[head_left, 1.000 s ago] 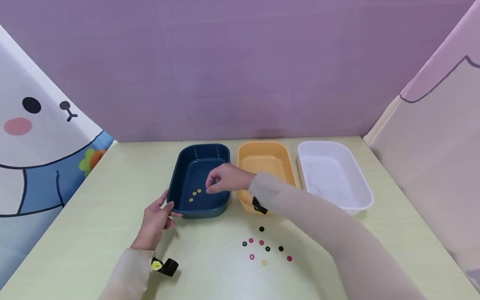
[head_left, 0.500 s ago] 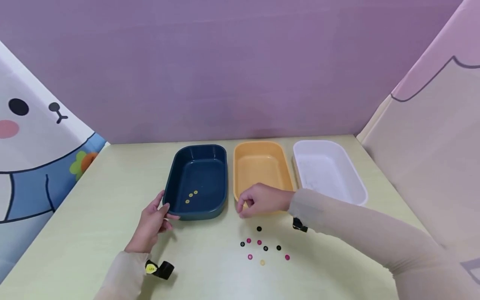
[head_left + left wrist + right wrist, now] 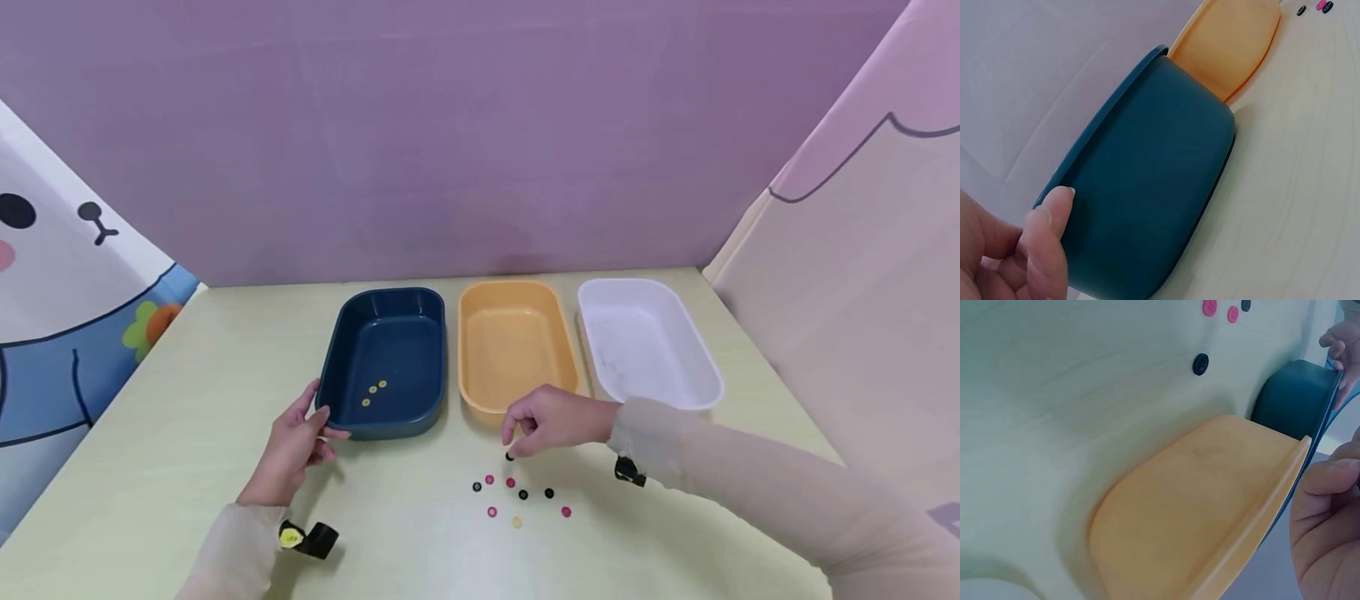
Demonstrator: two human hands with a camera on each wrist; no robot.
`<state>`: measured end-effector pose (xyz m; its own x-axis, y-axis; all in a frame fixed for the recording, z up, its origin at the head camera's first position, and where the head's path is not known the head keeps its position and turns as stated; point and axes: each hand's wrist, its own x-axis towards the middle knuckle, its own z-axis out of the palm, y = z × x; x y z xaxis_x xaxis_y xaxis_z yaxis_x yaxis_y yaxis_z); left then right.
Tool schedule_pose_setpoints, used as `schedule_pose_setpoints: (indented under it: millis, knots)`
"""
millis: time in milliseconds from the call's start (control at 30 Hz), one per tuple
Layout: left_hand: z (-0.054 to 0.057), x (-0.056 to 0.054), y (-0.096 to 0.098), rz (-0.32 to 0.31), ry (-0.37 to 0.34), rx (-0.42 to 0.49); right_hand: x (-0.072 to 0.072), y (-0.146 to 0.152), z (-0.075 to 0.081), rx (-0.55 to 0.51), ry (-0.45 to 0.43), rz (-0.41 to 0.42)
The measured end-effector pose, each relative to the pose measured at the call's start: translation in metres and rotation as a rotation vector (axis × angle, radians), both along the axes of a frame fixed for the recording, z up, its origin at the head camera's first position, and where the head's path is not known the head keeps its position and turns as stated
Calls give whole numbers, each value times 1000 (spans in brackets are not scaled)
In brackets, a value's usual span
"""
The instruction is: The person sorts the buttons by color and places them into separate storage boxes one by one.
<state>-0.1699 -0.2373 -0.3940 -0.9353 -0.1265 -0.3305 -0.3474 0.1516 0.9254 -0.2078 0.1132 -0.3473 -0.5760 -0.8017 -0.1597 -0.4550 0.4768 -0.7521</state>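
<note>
A: Where are the hands?

B: The left hand [image 3: 288,437] grips the blue tray [image 3: 397,429] at its near left corner, thumb and fingers about the edge. The right hand [image 3: 562,419] hangs above the table [image 3: 405,533], just near of the orange tray [image 3: 517,342]. Its fingers are bent, with a small gap between thumb and forefinger, and I see nothing in them.

A: And the button beneath?

B: The black button [image 3: 1200,364] lies on the table, near side of the orange tray, apart from the fingers in the right wrist view.

A: What could go wrong?

B: A glancing fingertip might skid it, since it's small, flat and looks slick on a smooth top. It could run into the pink buttons [image 3: 511,482] close by. A low wrist might knock the orange tray's rim. Too hard a press by the left hand could shift the blue tray, and its three yellow buttons [image 3: 372,390] with it.

A: What are the trays made of?

B: Glossy plastic, I'd judge: rounded corners, rolled rims, sloping walls. The white tray [image 3: 645,342], far right, has faint grey marks. The table shows pale wood grain.
</note>
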Motion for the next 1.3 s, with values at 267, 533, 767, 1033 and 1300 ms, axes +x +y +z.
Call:
schedule_pose_setpoints:
  millis: [267,533,767,1033,1300]
  knots:
    - [-1,1,-1,11,-2,0,5,6,-12,-20,-22,-12]
    - [0,1,1,12,21,-4,12,4,-25,-34,-47,-21]
    - [-1,0,3,17,32,-3,17,-2,-35,-38,-86,-33]
    - [-1,0,3,14,32,1,23,-2,-45,18,-107,13]
    - [-2,0,3,16,34,-4,27,1,-49,66,-83,20]
